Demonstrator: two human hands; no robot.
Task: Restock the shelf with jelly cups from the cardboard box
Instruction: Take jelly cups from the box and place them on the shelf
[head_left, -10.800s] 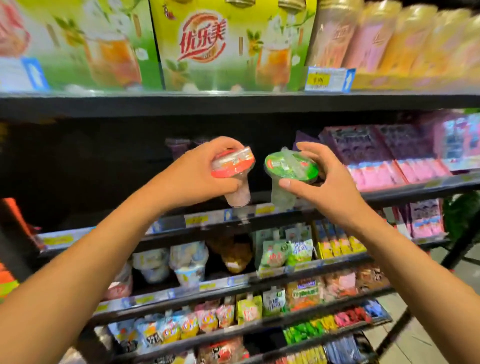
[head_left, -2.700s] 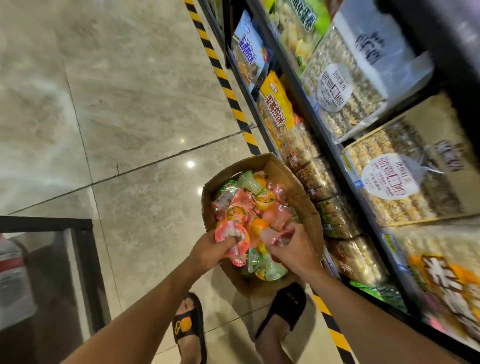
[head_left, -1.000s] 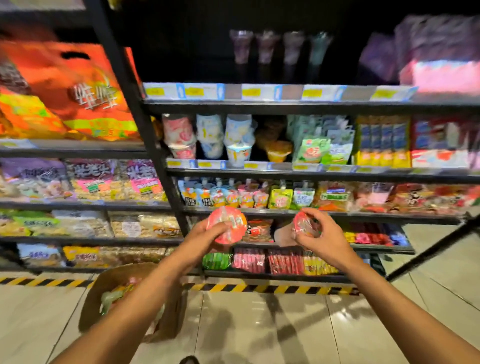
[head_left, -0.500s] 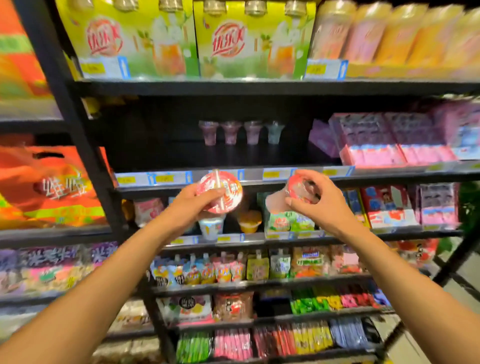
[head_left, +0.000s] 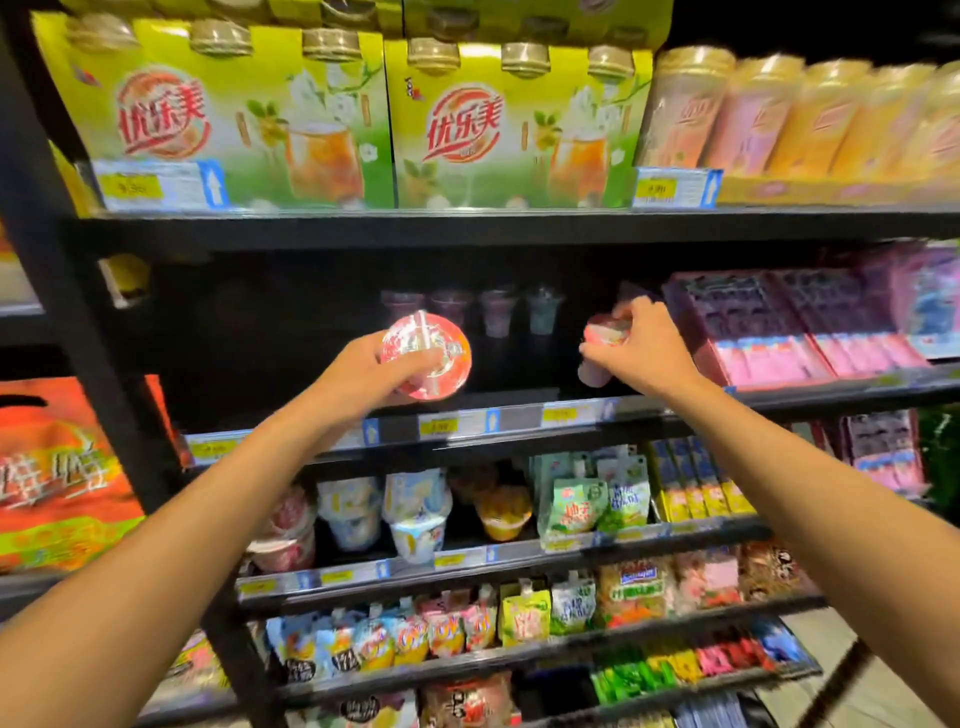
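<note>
**A:** What has changed?

**B:** A few seconds ago I was bent over the box on the floor, taking a cup in each hand. Half a second ago both cups hung in front of the shelf (head_left: 519, 418) edge. Now my right hand (head_left: 644, 356) is past that edge and inside, just beside the pink packs (head_left: 769, 338). My left hand (head_left: 358, 371) is level with the opening.

**A:** And for the job?

**B:** I reckon two more cups are about to go in. Neither one stands there yet, as far as I can tell. The box is out of view.

**A:** Your fingers?

**B:** My left fingers are curled round the body of the left cup (head_left: 426, 356), with its lid turned towards me. My right fingers and thumb pinch the right cup (head_left: 600, 338) near its rim. It is tilted, base down. I cannot tell whether it touches the board.

**A:** How do the cups look?

**B:** The left cup has a round red-orange foil lid with white print, too blurred to read. The right cup has a reddish lid and a pale body, half hidden by my hand. The back row (head_left: 496, 312) is four cups, upright, with dark shelf between them and mine.
</note>
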